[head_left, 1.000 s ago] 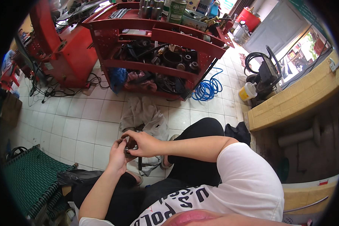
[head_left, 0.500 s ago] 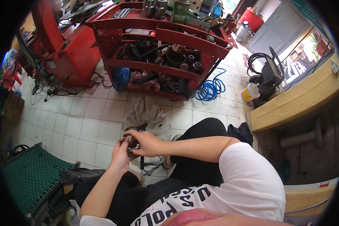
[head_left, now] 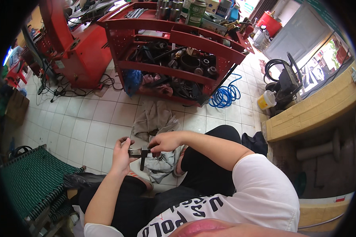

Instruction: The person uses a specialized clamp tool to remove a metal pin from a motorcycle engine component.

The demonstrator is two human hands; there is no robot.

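Note:
Between my hands is a small dark metal tool [head_left: 144, 153], with a blocky head, a short rod hanging down and a shinier metal part toward its left end. My left hand [head_left: 122, 155] is closed around that left end, its fingertips partly curled upward. At the right end, the fingers of my right hand [head_left: 165, 141] pinch the tool beside its head. Exactly which kind of tool it is I cannot make out. Below it on the tiled floor, between my feet, lie crumpled grey cloths [head_left: 159, 123].
Ahead stands a red tool cart [head_left: 146, 65] loaded with tools, sockets and cans. Beside it are a coiled blue hose [head_left: 225, 94] and a red machine [head_left: 81, 59] trailing cables. A green woven seat [head_left: 35, 183] is at left, a yellow ledge [head_left: 312, 106] at right.
My hands have moved apart, the right one shifting rightward, so the dark metal tool shows between them. The whole view has shifted slightly.

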